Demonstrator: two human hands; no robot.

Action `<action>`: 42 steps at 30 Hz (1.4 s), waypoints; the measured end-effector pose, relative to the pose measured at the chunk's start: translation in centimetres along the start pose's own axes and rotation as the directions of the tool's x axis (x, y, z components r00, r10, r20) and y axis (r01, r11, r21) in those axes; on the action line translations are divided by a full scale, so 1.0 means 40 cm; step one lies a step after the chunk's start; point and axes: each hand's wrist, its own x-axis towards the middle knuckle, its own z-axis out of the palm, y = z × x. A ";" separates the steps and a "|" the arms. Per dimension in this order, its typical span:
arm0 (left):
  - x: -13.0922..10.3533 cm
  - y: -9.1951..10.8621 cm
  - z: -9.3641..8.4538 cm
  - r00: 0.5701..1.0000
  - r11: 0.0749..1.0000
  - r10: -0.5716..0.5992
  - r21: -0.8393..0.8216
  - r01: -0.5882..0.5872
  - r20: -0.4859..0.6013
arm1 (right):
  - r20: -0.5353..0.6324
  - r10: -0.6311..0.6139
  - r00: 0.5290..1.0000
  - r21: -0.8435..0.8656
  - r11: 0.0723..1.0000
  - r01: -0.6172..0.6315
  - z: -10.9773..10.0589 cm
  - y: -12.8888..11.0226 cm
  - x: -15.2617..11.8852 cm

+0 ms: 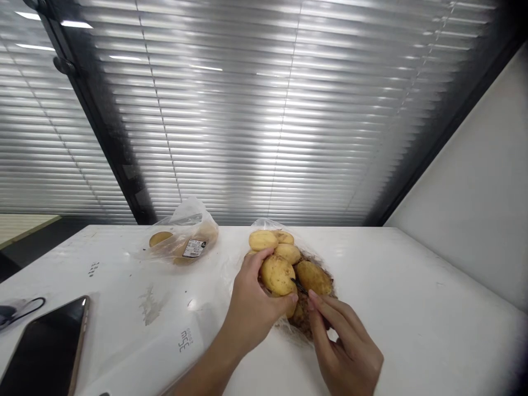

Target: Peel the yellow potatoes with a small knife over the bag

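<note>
Your left hand (258, 300) grips a round yellow potato (278, 275), forearm angled from below. Your right hand (344, 341), fingers curled, pinches what looks like a thin dark tool (300, 285) against it; this step calls for steady support. Brown-yellow potatoes (314, 277) lie beside it on the white worktop (391, 308).

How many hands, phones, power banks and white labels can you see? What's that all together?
Hands: 2 (left hand, right hand)
Phone: 1
Power bank: 1
White label: 1
Total: 5
</note>
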 end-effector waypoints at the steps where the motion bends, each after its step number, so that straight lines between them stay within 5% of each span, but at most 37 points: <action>1: 0.000 -0.001 0.001 1.000 1.000 0.015 0.004 -0.015 -0.009 | -0.012 -0.020 1.000 0.006 1.000 0.020 0.002 -0.002 0.000; 11: -0.005 -0.006 0.009 0.998 0.997 0.013 0.071 -0.008 -0.061 | 0.016 -0.097 0.995 -0.013 0.995 0.097 0.013 -0.022 0.000; 42: -0.029 -0.002 0.040 0.983 0.928 0.165 0.349 -0.129 -0.077 | 0.022 0.001 1.000 -0.088 0.996 0.001 -0.002 -0.050 0.015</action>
